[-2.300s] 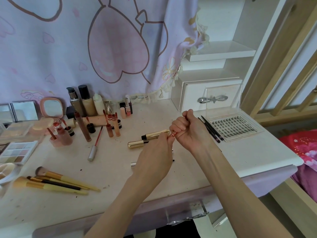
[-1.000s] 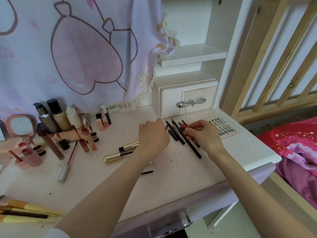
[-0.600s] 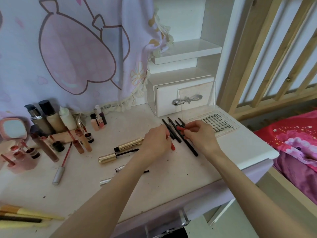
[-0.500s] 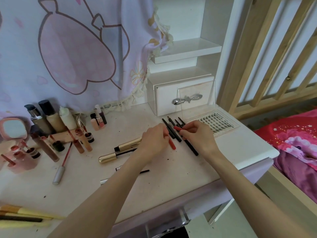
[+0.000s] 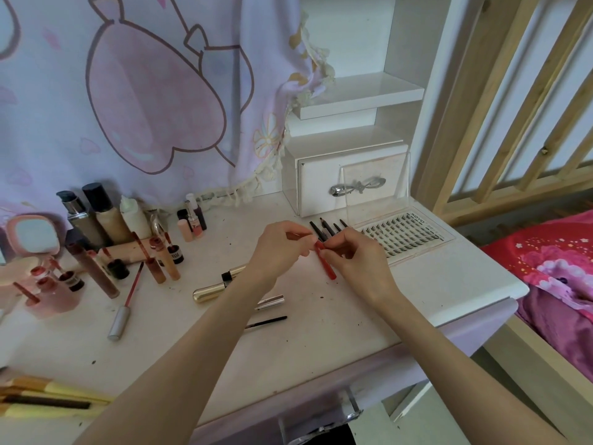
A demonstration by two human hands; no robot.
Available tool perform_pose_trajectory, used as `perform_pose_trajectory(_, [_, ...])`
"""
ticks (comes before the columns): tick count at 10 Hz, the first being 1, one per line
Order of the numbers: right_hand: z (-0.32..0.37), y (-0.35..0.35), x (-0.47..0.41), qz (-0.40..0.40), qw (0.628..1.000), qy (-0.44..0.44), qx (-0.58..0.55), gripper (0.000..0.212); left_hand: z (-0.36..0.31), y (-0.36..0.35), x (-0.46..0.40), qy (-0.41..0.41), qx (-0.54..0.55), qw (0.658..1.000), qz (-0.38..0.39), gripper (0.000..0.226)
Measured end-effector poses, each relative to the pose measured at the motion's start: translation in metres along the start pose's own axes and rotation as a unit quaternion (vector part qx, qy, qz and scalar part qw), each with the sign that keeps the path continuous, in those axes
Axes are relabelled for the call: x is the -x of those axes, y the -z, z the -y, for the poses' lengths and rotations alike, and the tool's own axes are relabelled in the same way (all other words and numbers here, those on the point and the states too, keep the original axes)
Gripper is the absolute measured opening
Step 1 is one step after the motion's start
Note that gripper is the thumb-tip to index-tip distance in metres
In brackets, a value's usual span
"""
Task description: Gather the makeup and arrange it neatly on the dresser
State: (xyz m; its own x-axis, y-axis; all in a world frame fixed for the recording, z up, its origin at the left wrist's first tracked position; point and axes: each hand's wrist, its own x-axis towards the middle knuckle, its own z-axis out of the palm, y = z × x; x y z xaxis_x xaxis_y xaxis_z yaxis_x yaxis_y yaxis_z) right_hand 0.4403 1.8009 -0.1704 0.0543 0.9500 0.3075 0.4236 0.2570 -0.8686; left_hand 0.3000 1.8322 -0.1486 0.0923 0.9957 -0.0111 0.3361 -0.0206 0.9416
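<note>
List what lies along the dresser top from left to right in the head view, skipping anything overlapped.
Pink compact mirror → silver-handled lip wand → gold mascara tube → left hand → red lip pencil → right hand → clear tray of false lashes.

White dresser carries gold mascara tube, lash tray

Both forearms are bare down to the left hand and right hand.

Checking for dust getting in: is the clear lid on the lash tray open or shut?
Open. The clear lid stands upright behind the lash tray, leaving the lash rows uncovered.
</note>
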Motion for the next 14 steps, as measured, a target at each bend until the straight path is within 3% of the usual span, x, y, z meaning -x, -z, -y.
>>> perform_pose_trajectory(1, [-0.003, -0.003, 0.000, 0.010, 0.999, 0.027, 0.027, 0.009, -0.004, 0.003, -0.002, 0.032, -0.002, 0.999, 0.000, 0.004])
perform_pose_trajectory(2, [-0.017, -0.010, -0.001, -0.038, 0.973, 0.109, 0.202, 0.005, -0.006, 0.002, -0.008, 0.017, -0.130, 0.991, -0.033, 0.010])
perform_pose_trajectory(3, [-0.034, -0.017, -0.003, -0.089, 0.915, 0.144, 0.365, 0.015, -0.005, -0.003, -0.015, 0.018, -0.214, 0.976, -0.034, 0.009])
perform_pose_trajectory(6, [-0.036, -0.018, -0.001, -0.006, 0.916, 0.119, 0.382, 0.036, 0.002, -0.012, -0.031, 0.047, -0.266, 0.963, 0.006, 0.016])
perform_pose_trajectory(9, [-0.038, -0.018, -0.001, -0.036, 0.926, 0.181, 0.328, 0.032, 0.007, -0.014, -0.031, 0.032, -0.233, 0.972, -0.016, 0.017])
perform_pose_trajectory(14, [-0.040, -0.020, 0.000, -0.074, 0.913, 0.223, 0.334, 0.033, -0.002, -0.005, -0.012, -0.041, -0.253, 0.965, 0.061, 0.023])
